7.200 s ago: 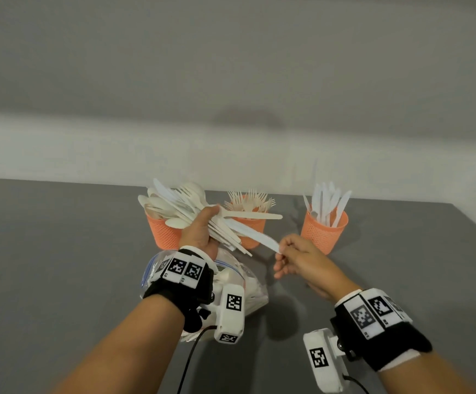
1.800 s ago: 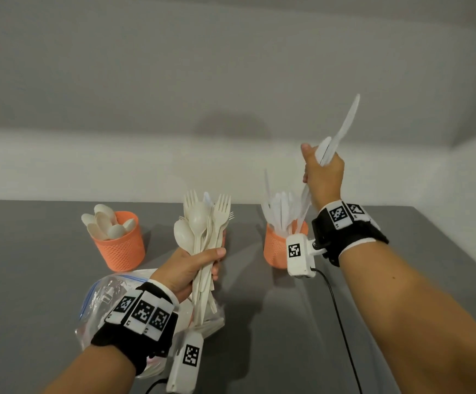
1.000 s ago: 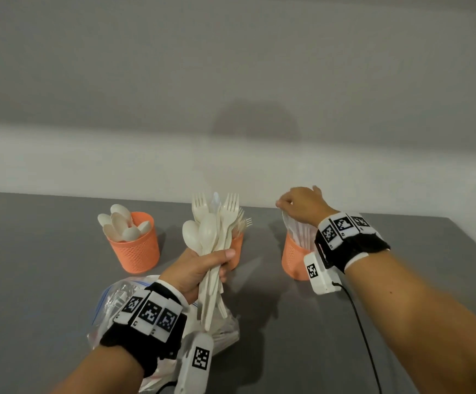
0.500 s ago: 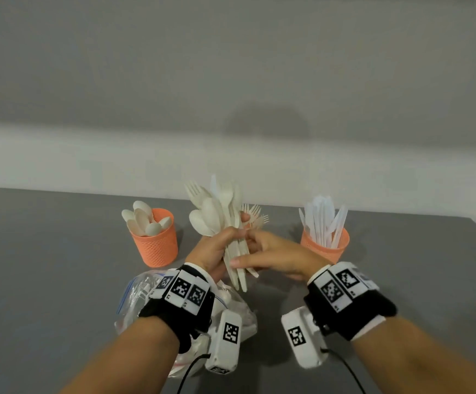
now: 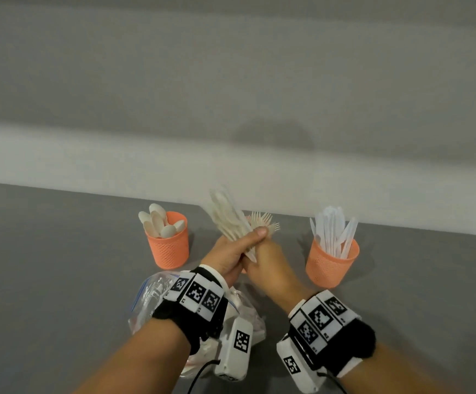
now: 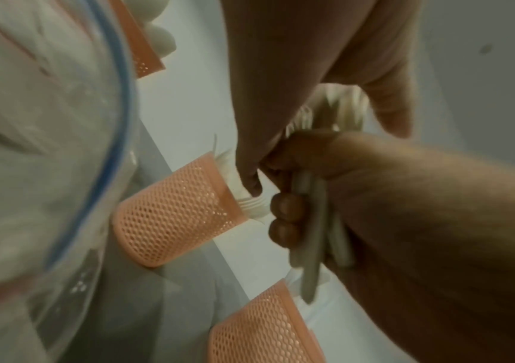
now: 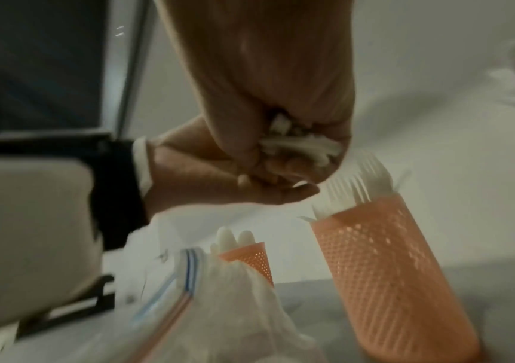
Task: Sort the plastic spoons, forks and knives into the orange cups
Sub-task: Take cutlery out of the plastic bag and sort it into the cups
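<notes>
My left hand (image 5: 232, 248) grips a bundle of white plastic cutlery (image 5: 228, 217) that leans up and to the left, blurred. My right hand (image 5: 270, 260) meets it from the right. In the left wrist view the right hand's fingers (image 6: 284, 213) curl round the bundle's handles (image 6: 312, 235). Three orange mesh cups stand in a row behind. The left cup (image 5: 168, 245) holds spoons and the right cup (image 5: 332, 265) holds knives. The middle cup (image 7: 389, 270) holds forks (image 5: 262, 218) and is mostly hidden behind my hands in the head view.
A clear zip bag (image 5: 151, 297) with a blue seal lies on the grey table (image 5: 60, 265) under my left wrist, with more white cutlery inside. A pale wall runs behind the cups.
My right hand left the knife cup, came over to the bundle and now grips its handles. The bundle has tilted leftward in my left hand.
</notes>
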### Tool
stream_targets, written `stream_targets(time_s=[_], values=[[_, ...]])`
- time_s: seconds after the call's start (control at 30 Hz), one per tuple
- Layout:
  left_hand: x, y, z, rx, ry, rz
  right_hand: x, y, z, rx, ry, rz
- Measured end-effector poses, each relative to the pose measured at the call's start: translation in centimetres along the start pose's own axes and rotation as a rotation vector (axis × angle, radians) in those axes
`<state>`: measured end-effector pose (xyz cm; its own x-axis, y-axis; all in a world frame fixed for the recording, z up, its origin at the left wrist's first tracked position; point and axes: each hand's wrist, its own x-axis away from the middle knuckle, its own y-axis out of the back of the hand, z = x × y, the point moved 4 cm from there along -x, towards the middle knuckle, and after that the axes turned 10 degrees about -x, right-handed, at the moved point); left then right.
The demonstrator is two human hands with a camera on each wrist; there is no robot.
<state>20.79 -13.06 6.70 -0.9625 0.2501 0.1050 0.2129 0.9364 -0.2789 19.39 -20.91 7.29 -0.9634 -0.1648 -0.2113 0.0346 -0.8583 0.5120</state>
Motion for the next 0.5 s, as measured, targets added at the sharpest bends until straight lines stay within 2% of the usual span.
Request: stream_targets(time_s=[0.07, 0.23, 0.4, 0.5], values=[[-0.1, 0.0, -0.2, 0.088, -0.011, -0.045, 0.2, -0.6, -0.2, 0.098, 0.049, 0.044], [0.1, 0.9, -0.4, 0.191, 0.008, 0.019, 0.9, 0.9, 1.0, -0.055, 0.066, 0.217], [0.5, 0.7, 0.2, 0.165, 0.04, 0.044, 0.2, 2.8, 1.9, 0.031, 0.078, 0.124], [0.6, 0.4, 0.4, 0.182, 0.045, 0.08, 0.2, 3.0, 1.4, -0.065, -0.014, 0.154]])
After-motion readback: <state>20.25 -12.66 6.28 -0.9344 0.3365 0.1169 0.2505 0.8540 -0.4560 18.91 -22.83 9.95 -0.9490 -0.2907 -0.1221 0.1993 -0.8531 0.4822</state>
